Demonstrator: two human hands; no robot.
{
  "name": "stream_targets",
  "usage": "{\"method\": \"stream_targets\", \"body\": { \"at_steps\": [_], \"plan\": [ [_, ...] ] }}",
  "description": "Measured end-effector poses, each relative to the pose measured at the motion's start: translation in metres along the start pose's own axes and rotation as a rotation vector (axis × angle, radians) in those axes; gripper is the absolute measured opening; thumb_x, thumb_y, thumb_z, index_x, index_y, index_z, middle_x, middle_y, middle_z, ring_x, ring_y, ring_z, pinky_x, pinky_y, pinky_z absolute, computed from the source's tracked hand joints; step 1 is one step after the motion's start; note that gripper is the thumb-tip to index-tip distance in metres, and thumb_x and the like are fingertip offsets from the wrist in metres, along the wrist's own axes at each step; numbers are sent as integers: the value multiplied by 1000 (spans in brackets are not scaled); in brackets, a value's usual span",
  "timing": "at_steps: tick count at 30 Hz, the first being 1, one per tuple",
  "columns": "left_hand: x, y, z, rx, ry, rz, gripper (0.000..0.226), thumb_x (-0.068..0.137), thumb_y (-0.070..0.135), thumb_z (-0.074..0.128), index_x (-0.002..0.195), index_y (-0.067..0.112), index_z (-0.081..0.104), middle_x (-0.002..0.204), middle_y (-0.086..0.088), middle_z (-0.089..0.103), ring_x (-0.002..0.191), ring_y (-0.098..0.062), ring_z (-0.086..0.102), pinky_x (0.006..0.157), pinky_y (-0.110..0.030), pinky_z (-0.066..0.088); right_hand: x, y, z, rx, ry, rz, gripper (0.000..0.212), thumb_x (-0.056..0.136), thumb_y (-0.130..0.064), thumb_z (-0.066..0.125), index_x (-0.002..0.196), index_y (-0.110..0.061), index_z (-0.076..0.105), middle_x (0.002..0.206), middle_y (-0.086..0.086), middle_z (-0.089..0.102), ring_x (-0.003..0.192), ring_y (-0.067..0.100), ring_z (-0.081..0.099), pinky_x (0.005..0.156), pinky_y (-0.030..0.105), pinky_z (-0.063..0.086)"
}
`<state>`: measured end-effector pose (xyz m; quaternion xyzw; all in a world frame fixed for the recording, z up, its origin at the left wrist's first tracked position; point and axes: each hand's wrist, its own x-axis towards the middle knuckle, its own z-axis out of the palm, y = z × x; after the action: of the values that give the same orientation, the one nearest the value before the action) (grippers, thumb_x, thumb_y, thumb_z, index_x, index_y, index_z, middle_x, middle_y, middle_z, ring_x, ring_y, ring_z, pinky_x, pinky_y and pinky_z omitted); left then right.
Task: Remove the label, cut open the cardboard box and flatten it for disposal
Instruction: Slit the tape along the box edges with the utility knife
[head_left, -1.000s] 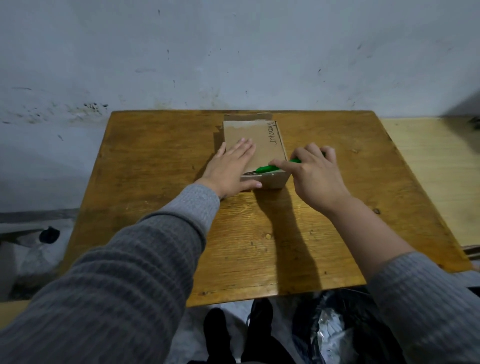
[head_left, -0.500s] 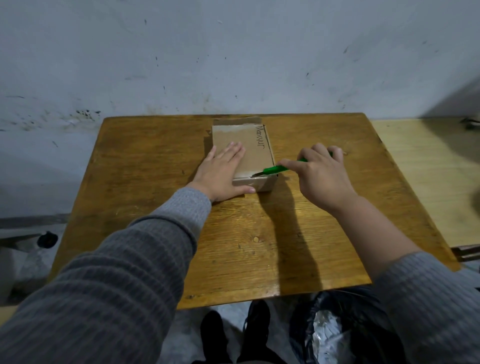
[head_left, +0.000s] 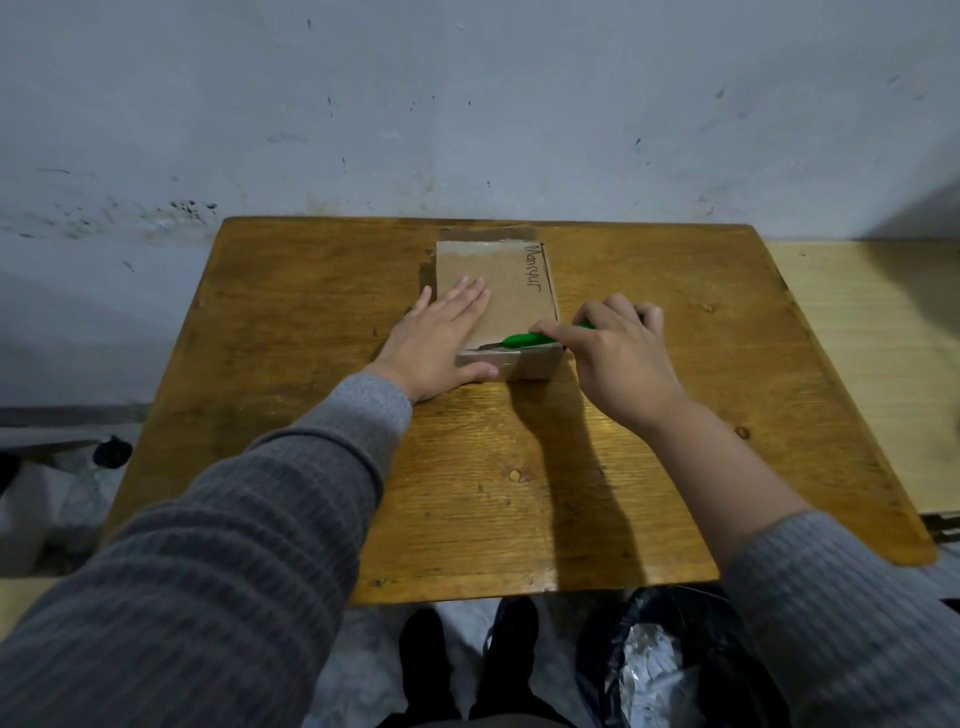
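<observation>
A small brown cardboard box (head_left: 511, 288) lies flat on the wooden table (head_left: 311, 322), near its far edge, with handwriting along its right side. My left hand (head_left: 441, 343) presses flat on the box's left half, fingers straight, thumb along the near edge. My right hand (head_left: 618, 353) grips a green-handled cutter (head_left: 530, 340) just right of the box. The cutter's blade lies at the box's near top edge, pointing left. Tape shows on the near side wall of the box.
A grey wall stands right behind the table. A lighter wooden surface (head_left: 872, 353) adjoins the table on the right. Below the table's near edge is a black bin bag (head_left: 654, 660) with crumpled paper, and dark shoes (head_left: 431, 654) on the floor.
The right hand has drawn the cutter a little to the right along the box's near top edge, then brought it back leftward. The left hand stays pressed on the box.
</observation>
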<state>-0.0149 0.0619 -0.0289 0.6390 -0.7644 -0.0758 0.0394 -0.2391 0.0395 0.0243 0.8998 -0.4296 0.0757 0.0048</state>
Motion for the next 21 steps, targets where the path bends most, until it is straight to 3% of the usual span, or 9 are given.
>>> {"method": "stream_targets", "body": {
  "at_steps": [21],
  "plan": [
    [-1, 3, -2, 40, -53, -38, 96, 86, 63, 50, 153, 18, -3, 162, 3, -7, 147, -12, -7, 118, -49, -3, -14, 21, 7, -70, 64, 3, 50, 92, -6, 47, 128, -39, 54, 99, 4, 55, 97, 27, 45, 81, 39, 23]
  ]
}}
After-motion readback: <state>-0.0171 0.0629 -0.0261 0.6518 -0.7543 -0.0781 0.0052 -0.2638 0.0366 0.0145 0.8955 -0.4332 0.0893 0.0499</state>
